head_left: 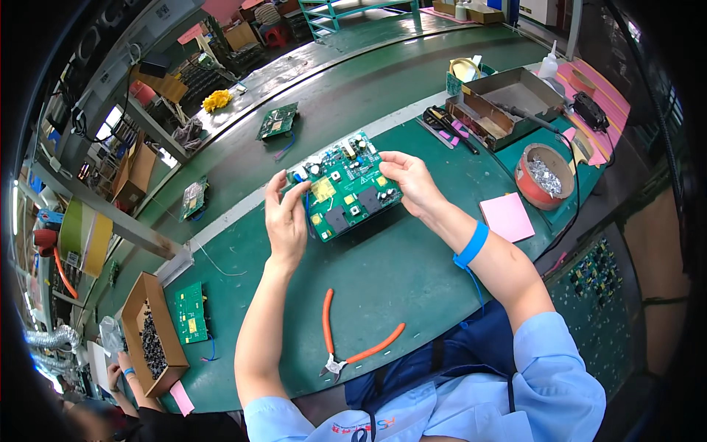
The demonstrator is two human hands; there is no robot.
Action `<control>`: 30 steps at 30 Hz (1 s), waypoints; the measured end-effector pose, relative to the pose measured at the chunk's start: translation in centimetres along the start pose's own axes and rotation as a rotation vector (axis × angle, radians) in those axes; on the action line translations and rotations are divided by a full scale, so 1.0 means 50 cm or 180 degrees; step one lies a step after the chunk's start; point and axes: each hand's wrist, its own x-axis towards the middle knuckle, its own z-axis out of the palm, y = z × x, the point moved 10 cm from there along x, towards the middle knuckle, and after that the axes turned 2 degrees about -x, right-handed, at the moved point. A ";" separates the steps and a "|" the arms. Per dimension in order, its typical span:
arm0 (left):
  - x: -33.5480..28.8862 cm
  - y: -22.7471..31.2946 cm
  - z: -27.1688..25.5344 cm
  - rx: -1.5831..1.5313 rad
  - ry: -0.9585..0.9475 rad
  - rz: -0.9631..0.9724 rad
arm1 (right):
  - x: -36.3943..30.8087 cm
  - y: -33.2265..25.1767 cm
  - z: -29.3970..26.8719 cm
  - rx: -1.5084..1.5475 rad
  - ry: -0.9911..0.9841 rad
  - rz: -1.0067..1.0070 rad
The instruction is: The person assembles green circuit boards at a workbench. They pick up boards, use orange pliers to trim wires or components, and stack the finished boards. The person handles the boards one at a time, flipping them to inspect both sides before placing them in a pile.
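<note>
Between both my hands a green circuit board (345, 193) is held up, tilted, over the green workbench. It carries capacitors, dark square blocks and yellow-wrapped parts. My left hand (287, 221) grips its left edge, next to a blue wire. At the upper right edge, my right hand (411, 180) pinches the board between thumb and fingers; a blue band (471, 244) with a cord circles that forearm. Below the board, orange-handled cutting pliers (335, 362) lie spread on the bench, touched by neither hand.
Another circuit board (191, 313) and a cardboard box of small black parts (153, 324) lie at left, near a co-worker's hands. Boards (278, 121) sit on the conveyor beyond. At right are a pink pad (507, 217), a round pot of metal scraps (526, 188) and a metal tray (549, 92).
</note>
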 end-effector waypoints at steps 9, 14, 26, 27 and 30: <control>-0.024 -0.100 0.045 -0.1533 -0.0345 -0.1890 | 0.003 -0.007 -0.009 -0.0055 0.0122 0.0016; -0.039 -0.145 0.070 -0.1803 -0.0332 -0.2257 | 0.010 -0.050 -0.011 -0.1802 0.0145 -0.0879; -0.021 -0.164 0.089 -0.1241 -0.0910 -0.2318 | 0.053 0.009 -0.042 -0.2768 -0.0118 -0.0741; -0.013 -0.164 0.088 -0.1130 -0.0993 -0.2260 | 0.053 0.011 -0.045 -0.2662 -0.0115 -0.0724; -0.009 -0.172 0.086 -0.1020 -0.1293 -0.2401 | 0.051 0.020 -0.042 -0.2290 -0.0154 -0.0548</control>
